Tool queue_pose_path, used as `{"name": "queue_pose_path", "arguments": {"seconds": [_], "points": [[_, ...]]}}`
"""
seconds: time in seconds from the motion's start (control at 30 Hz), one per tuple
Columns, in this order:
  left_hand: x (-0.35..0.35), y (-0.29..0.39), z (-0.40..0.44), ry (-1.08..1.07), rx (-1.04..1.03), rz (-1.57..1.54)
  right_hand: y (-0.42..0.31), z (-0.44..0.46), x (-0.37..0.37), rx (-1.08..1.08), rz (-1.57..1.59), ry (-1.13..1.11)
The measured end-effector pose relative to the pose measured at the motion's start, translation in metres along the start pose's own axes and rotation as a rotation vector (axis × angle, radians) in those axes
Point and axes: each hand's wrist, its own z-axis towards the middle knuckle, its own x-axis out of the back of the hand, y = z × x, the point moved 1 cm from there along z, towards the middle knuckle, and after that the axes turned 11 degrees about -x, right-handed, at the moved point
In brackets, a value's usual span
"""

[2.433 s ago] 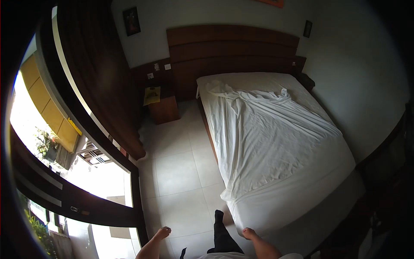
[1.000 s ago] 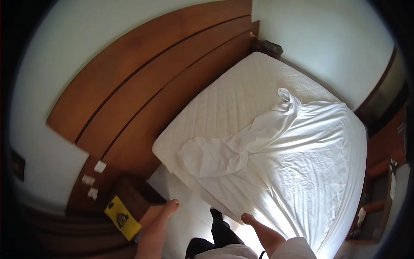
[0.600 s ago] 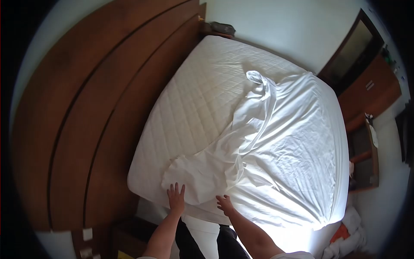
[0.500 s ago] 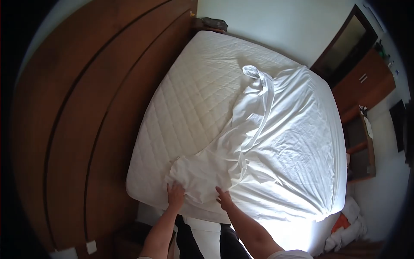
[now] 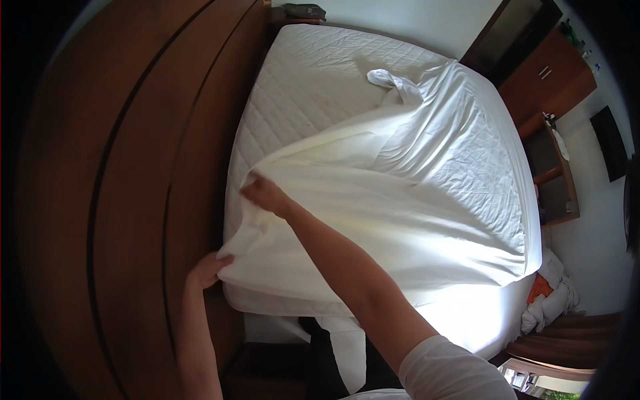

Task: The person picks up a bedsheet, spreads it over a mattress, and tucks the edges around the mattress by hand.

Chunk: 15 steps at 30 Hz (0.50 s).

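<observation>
A white fitted sheet (image 5: 347, 200) is drawn taut across the near half of the quilted mattress (image 5: 293, 93). My left hand (image 5: 208, 269) grips the sheet at the mattress's near left corner, beside the headboard. Farther up the same edge, my right hand (image 5: 265, 195) is closed on the sheet, slightly smeared by motion. From there the sheet's edge runs slanting to a loose, bunched fold near the far side. The mattress's far left part lies uncovered, its stitching showing.
A tall brown wooden headboard (image 5: 140, 173) stands close along the left. At the back is a bedside shelf with a dark bag (image 5: 305, 11). Wooden cabinets (image 5: 550, 73) line the right wall, and white bedding (image 5: 557, 300) is heaped at lower right.
Both hands have moved left toward the headboard, pulling the sheet with them. What lay crumpled now stretches smooth over the near left mattress. The view has shifted too.
</observation>
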Motion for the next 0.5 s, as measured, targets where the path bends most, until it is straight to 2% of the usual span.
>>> {"name": "queue_pose_path", "arguments": {"seconds": [0.03, 0.07, 0.1, 0.17, 0.2, 0.23, 0.27, 0.3, 0.37, 0.4, 0.43, 0.47, 0.5], "points": [[0.017, -0.024, -0.002, -0.013, 0.031, -0.029, 0.007, -0.005, -0.013, 0.076, -0.016, -0.379], [0.033, -0.049, -0.003, 0.017, -0.016, -0.155, 0.019, -0.012, -0.018, 0.102, -0.118, -0.345], [0.045, -0.079, -0.005, 0.028, -0.013, -0.155, 0.036, -0.023, -0.02, 0.127, -0.221, -0.312], [0.06, -0.129, -0.013, 0.146, 0.066, -0.443, 0.09, -0.05, -0.02, 0.208, -0.202, -0.084], [0.056, -0.132, -0.022, 0.152, 0.074, -0.446, 0.121, -0.068, -0.018, 0.172, -0.233, -0.037], [0.042, -0.131, -0.032, 0.106, 0.198, -0.58, 0.144, -0.087, -0.014, 0.139, -0.266, 0.012], [0.027, -0.129, -0.037, 0.057, 0.318, -0.713, 0.154, -0.111, -0.009, 0.052, -0.246, -0.038], [0.017, -0.13, -0.036, 0.059, 0.319, -0.717, 0.158, -0.135, -0.009, -0.036, -0.226, -0.089], [-0.008, -0.127, -0.031, -0.024, 0.225, -0.534, 0.162, -0.177, -0.024, 0.053, -0.178, -0.129], [-0.026, -0.114, -0.029, -0.079, 0.043, -0.493, 0.162, -0.187, -0.032, 0.055, -0.18, -0.137], [-0.036, -0.107, -0.023, -0.072, 0.04, -0.497, 0.16, -0.196, -0.042, 0.147, -0.19, -0.063], [-0.046, -0.098, -0.017, -0.128, -0.033, -0.704, 0.159, -0.201, -0.046, 0.236, -0.198, 0.01], [-0.055, -0.091, -0.011, -0.185, -0.111, -0.908, 0.16, -0.199, -0.046, 0.237, -0.198, 0.001]]}}
